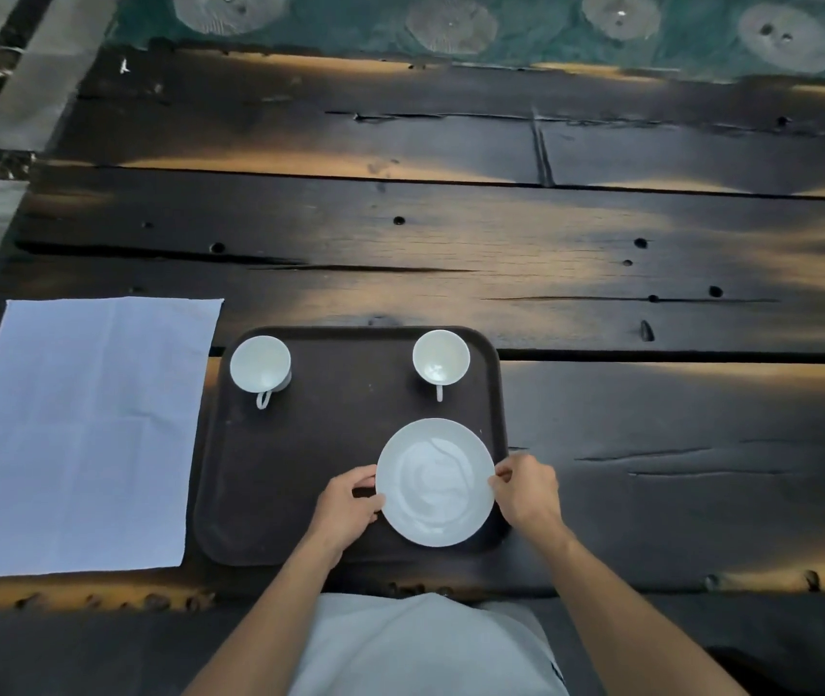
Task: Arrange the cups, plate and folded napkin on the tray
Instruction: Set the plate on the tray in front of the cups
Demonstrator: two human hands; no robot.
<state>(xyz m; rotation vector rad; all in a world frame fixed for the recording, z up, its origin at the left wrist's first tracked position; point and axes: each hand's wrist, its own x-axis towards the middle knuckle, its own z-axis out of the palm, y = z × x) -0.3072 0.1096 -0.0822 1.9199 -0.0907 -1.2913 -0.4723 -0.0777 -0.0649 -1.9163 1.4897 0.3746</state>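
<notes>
Both hands pinch the white plate [434,482] at opposite rims, left hand [347,504] and right hand [526,489], likely to set it level on the near right part of the dark tray [249,494]. Two cups [260,366] [441,356] sit at the tray's far corners, handles toward the person. The napkin [79,434] lies unfolded on the table [651,273], left of the tray, probably next.

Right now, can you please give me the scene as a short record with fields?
tray: dark, on the wooden table
cups: left cup and right cup, upright at the tray's far corners
plate: at the tray's near right
left hand: fingers on the plate's left rim
right hand: fingers on its right rim
napkin: unfolded, left of the tray
</notes>
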